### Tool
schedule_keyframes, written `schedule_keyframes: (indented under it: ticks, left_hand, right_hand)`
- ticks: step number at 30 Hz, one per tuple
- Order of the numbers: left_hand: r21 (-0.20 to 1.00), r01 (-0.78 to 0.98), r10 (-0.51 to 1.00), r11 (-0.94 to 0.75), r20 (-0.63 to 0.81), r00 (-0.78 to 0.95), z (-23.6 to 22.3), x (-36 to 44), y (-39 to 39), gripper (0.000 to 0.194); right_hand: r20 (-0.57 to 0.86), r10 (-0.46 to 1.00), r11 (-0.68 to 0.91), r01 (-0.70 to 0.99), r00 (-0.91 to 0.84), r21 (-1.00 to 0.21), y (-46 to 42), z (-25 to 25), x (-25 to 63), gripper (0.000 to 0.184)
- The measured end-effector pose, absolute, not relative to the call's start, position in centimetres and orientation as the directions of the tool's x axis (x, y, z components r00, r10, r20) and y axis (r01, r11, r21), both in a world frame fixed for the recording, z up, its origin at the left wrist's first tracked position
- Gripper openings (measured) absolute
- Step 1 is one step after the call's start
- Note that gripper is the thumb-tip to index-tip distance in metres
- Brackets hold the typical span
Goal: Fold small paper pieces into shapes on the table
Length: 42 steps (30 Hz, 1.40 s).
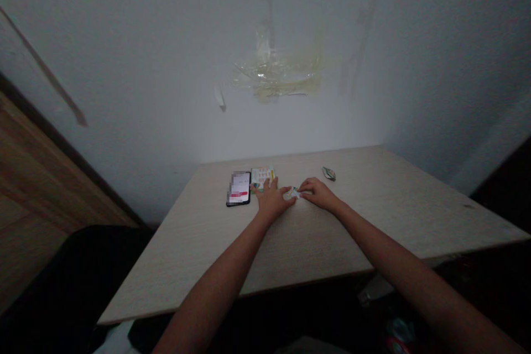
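Observation:
A small, light, colourfully printed piece of paper (292, 193) lies low on the table between my two hands. My left hand (271, 201) is spread out with its palm down. Its thumb and nearest finger rest at the left side of the small piece, while other fingertips reach onto a printed sheet (263, 173) behind. My right hand (318, 193) is closed, with thumb and fingers pinched at the right edge of the small piece. How the piece is folded is too small to tell.
A phone (239, 189) with a lit, partly blurred screen lies left of the printed sheet. A small dark folded item (329, 173) sits behind my right hand. The pale wooden table (199, 243) meets a wall (174, 94) bearing clear tape (282, 74).

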<state>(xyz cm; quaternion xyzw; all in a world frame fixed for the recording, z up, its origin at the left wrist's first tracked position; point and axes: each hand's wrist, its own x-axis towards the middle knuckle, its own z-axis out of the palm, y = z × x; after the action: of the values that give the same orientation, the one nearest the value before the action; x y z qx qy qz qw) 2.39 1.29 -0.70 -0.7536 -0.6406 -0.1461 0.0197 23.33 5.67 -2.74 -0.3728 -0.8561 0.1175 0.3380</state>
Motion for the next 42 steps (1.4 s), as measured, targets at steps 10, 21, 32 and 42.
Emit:
schedule_keyframes:
  ticks: [10,21,32,42]
  left_hand:
    - [0.161,0.96,0.947,-0.228,0.268,0.18,-0.9,2.0,1.1,0.057]
    - [0.189,0.942,0.929,-0.276,0.306,0.211,-0.8,1.8,0.9,0.04]
    - [0.288,0.927,0.946,-0.241,0.284,0.158,-0.6,1.0,1.1,0.029]
    - [0.21,0.93,0.914,-0.302,0.342,0.219,-0.4,1.1,0.8,0.026]
  right_hand:
    - [0.502,0.718,0.693,0.555,-0.481,-0.46,5.3,-2.5,23.4,0.017]
    - [0.513,0.701,0.712,0.53,-0.496,-0.461,5.5,-2.6,23.5,0.014]
    - [0.538,0.677,0.734,0.508,-0.502,-0.451,5.6,-3.2,23.4,0.034]
    - [0.49,0.698,0.711,0.59,-0.523,-0.383,4.9,-2.5,23.1,0.009]
